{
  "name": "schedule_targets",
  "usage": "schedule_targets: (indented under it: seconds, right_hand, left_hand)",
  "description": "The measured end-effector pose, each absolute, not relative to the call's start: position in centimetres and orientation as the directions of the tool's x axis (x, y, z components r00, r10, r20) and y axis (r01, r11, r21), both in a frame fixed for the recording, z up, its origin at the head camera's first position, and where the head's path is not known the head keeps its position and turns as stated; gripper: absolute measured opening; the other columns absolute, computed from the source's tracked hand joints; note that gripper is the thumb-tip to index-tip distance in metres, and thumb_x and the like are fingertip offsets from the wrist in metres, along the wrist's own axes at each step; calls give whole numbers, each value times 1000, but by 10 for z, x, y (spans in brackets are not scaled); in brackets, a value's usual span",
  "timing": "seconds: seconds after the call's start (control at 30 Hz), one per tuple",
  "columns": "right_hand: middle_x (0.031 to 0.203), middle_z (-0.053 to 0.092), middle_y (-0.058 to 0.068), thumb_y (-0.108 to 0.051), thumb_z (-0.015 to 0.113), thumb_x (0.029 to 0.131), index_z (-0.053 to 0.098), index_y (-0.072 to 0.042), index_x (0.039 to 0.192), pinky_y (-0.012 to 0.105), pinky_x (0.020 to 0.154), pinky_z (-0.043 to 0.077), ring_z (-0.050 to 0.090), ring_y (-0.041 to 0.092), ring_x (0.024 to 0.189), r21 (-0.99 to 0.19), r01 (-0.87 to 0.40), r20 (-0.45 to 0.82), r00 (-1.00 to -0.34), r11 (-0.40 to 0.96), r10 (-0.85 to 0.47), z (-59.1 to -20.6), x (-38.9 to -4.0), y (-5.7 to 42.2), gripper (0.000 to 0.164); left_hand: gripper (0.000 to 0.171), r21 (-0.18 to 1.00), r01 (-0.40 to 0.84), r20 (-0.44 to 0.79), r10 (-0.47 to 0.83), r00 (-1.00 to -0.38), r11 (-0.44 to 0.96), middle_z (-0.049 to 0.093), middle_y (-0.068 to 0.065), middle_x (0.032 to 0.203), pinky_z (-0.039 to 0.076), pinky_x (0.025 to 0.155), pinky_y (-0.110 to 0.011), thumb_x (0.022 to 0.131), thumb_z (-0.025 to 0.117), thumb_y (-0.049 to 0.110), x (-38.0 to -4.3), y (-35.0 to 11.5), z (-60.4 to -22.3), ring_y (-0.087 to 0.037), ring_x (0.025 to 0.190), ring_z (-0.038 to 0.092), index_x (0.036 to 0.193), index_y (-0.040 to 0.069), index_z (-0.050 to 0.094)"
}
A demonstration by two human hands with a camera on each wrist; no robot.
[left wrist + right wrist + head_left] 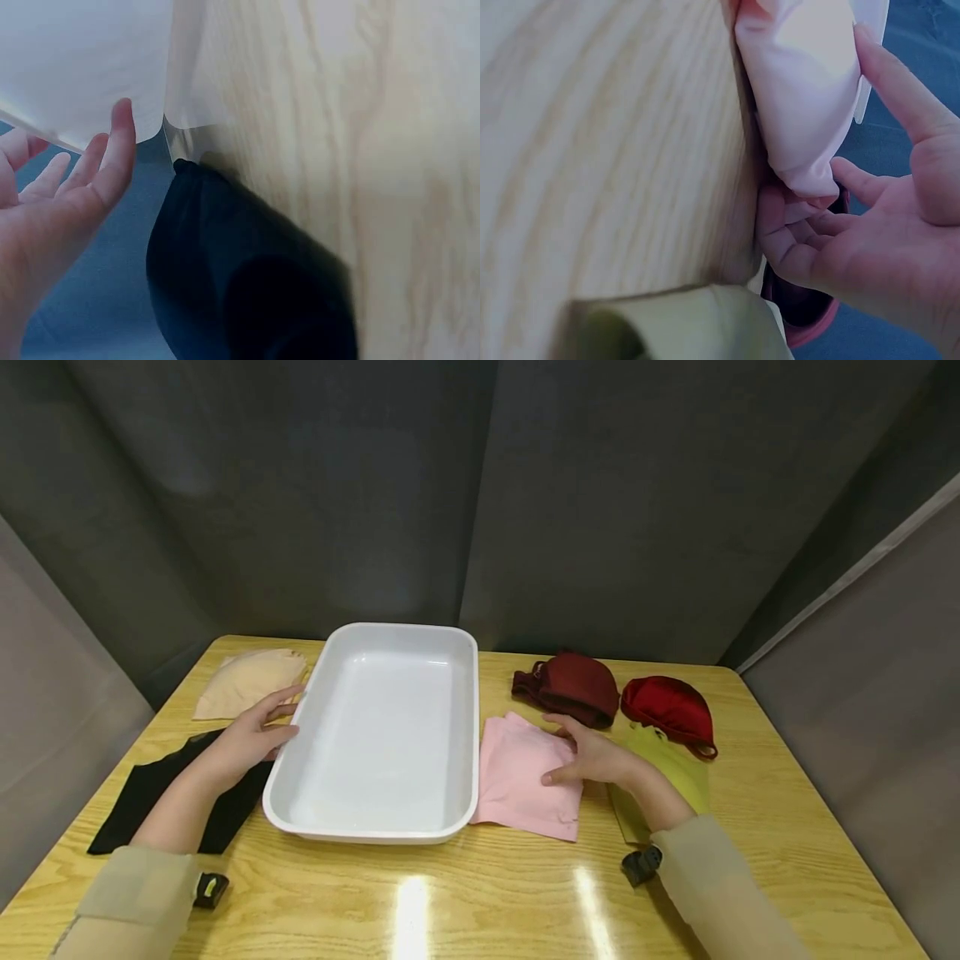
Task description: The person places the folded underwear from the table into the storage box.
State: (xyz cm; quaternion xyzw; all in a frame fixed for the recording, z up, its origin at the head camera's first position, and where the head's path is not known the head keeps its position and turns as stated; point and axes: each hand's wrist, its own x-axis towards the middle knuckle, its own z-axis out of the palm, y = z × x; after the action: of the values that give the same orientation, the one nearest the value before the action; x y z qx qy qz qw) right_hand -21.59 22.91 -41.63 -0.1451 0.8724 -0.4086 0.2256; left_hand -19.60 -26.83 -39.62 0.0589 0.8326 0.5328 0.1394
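A white rectangular tray point(371, 837) stands on the wooden table. My left hand point(251, 739) is at its left side, fingers loosely extended against the outer wall, as the left wrist view also shows. Beneath that forearm lies a black folded garment point(161, 793), with a beige folded bra point(251, 683) behind it. Right of the tray lies a pink folded bra point(525, 781). My right hand point(600, 756) is at its right edge. In the right wrist view the thumb touches the pink fabric point(802, 97) and the other fingers curl around its edge.
A maroon bra point(577, 687) lies at the back right, and a bright red one point(671, 706) beside it. Yellow-green folded fabric point(660, 760) lies partly under my right forearm. A dark curtain point(480, 502) hangs behind the table.
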Motion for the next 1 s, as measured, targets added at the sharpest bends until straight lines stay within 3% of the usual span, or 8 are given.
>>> schedule_targets:
  seconds: [0.37,0.63,1.0]
  right_hand:
    - [149,28,22,-29,84,70,25,-8,147,54,108,25,24,39,137,-754,-58,-316,-842,655,-438,-416,-220,224,99]
    - [140,37,25,-28,83,71,33,-6,143,53,100,34,38,38,124,-736,-95,-301,-840,670,-451,-416,-220,224,90]
    - [134,45,20,-27,83,71,42,-2,137,50,99,36,40,32,120,-778,-42,-281,-869,626,-407,-413,-216,223,81]
  left_hand:
    - [57,884,-142,-245,181,-953,445,27,-22,148,48,83,-39,99,46,13,-195,-262,-392,-38,119,45,151,16,22]
    - [56,871,-160,-256,151,-955,465,27,-21,149,50,82,-39,99,46,10,-195,-259,-393,-37,118,46,150,14,24]
    - [56,871,-186,-271,130,-954,455,25,-21,150,48,84,-42,99,44,10,-194,-255,-392,-38,122,43,151,13,23]
